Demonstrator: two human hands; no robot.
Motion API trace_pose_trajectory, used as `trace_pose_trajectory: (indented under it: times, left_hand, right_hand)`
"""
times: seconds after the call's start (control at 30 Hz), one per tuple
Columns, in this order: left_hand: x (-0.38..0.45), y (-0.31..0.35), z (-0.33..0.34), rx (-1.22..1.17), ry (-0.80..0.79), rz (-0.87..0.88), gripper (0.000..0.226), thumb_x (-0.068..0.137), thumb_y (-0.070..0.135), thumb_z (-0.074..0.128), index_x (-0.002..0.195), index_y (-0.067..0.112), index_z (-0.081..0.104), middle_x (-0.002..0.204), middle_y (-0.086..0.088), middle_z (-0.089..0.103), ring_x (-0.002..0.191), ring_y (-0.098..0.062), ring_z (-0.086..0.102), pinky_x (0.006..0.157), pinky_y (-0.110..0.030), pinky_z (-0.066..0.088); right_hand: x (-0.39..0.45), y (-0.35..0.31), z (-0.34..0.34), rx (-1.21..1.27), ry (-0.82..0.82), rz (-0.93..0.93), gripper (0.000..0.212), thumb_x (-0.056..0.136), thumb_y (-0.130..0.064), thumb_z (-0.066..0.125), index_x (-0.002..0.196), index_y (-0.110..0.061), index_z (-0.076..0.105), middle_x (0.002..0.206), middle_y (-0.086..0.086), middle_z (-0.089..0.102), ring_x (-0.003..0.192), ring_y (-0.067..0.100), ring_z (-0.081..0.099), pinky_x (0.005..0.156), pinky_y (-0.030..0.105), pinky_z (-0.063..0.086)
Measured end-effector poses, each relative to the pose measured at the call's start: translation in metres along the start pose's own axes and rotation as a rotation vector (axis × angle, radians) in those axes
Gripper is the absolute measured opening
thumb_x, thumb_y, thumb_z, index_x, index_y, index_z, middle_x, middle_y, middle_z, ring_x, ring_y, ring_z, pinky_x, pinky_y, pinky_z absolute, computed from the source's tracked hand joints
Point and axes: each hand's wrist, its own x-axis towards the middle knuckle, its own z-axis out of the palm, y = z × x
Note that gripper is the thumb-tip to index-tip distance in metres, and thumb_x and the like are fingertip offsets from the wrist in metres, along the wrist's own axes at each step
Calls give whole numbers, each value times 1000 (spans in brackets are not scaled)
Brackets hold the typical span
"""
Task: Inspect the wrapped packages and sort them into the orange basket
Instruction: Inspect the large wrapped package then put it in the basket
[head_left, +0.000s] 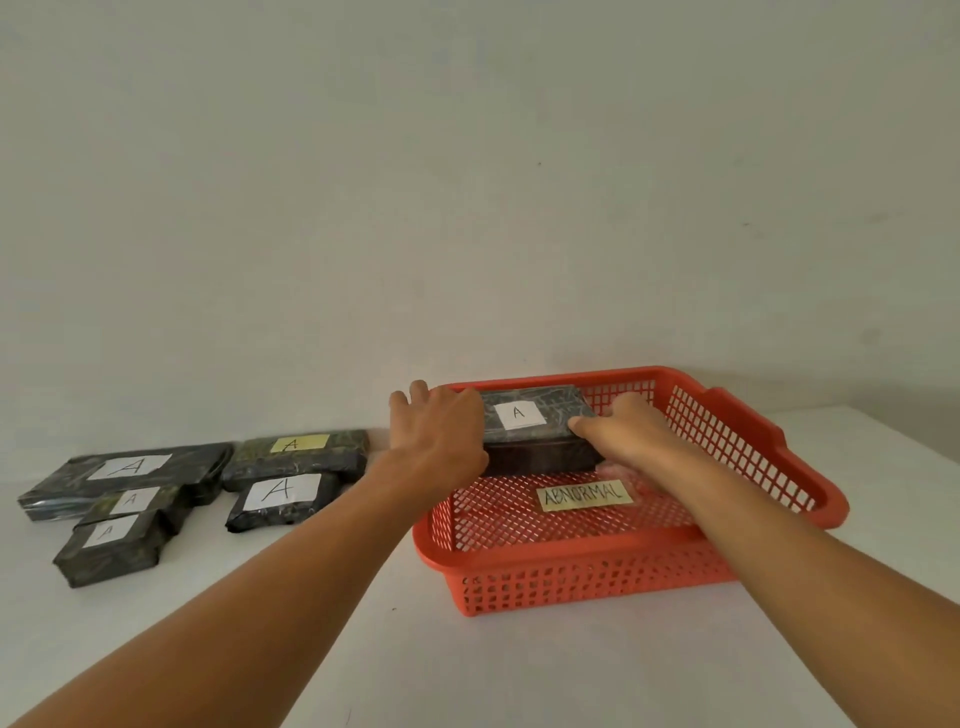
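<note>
- left hand (439, 436): fingers curled over left end of the wrapped package (537, 428), thumb on its front edge, gripping
- right hand (631, 431): thumb on the top right corner, fingers round the right end, gripping
- package: white "A" label up, inside orange basket (582, 582), far-left corner
- basket floor: "ABNORMAL" tag (584, 494)
- five more A-labelled packages (208, 488) on white table (467, 670), left of the basket

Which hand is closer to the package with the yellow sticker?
Left. The left hand holds the package over the orange basket, just right of the yellow-sticker package. The right hand is farther right.
</note>
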Motion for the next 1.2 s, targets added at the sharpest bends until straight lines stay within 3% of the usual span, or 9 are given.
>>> trace_pose_trajectory:
  times: [0.2,0.33,0.43,0.6,0.77,0.9,0.97,1.07,1.2]
  left_hand:
    - [5,-2,9,21,25,18,42,94,34,64,130,16,53,132,-10,55,122,-27,44,101,-43,40]
    - [6,-5,13,-4,31,35,35,93,29,64,124,16,54,130,-8,56,122,-26,42,99,-42,41]
    - [5,-7,14,-80,40,27,28,93,24,65,117,14,54,126,-8,56,120,-26,41,95,-40,44]
    - [7,-9,12,-142,51,-12,22,93,17,65,96,17,43,119,-8,58,114,-25,44,78,-34,43]
    - [13,-4,16,-10,-13,6,37,90,27,70,121,17,52,123,-6,58,116,-26,45,80,-35,38]
    - [16,-5,18,31,-18,21,42,91,32,69,126,19,50,126,-6,57,117,-25,45,87,-36,41]
    - [16,-5,21,41,7,16,37,92,28,67,124,19,52,124,-6,58,115,-25,46,82,-35,40]
    - [18,-4,23,79,19,1,35,91,26,68,122,19,54,119,-6,60,110,-25,49,77,-34,39]
    - [22,-1,25,183,20,-4,33,91,30,69,120,20,58,113,-4,62,102,-23,55,75,-32,40]
  right_hand:
    - [4,-4,3,0,19,-8,29,96,-31,68,104,-5,59,93,9,65,81,24,70,38,18,45]
    - [9,1,10,4,54,-40,33,92,-36,71,103,-5,64,101,10,69,90,27,70,75,38,62]
    - [9,5,13,37,47,-32,33,91,-36,73,98,-6,60,99,9,67,92,27,69,86,45,61]
    - [6,6,13,66,8,-1,33,89,-31,77,104,-8,58,95,8,67,92,28,71,85,48,62]
    - [4,7,9,60,-28,1,29,87,-25,80,99,-14,56,96,4,66,81,17,63,65,32,52]
    - [6,8,9,24,-18,-10,33,83,-24,83,102,-12,59,95,2,66,89,22,65,76,37,54]
    - [5,9,9,-19,-20,-26,39,80,-22,86,103,-11,58,95,1,64,93,23,63,77,35,52]
    - [6,11,10,-116,0,-39,53,74,-21,91,114,-8,58,108,5,64,101,26,62,78,34,49]
    - [5,11,14,-226,30,-65,66,72,-25,92,123,-8,55,123,10,65,113,31,63,93,43,54]
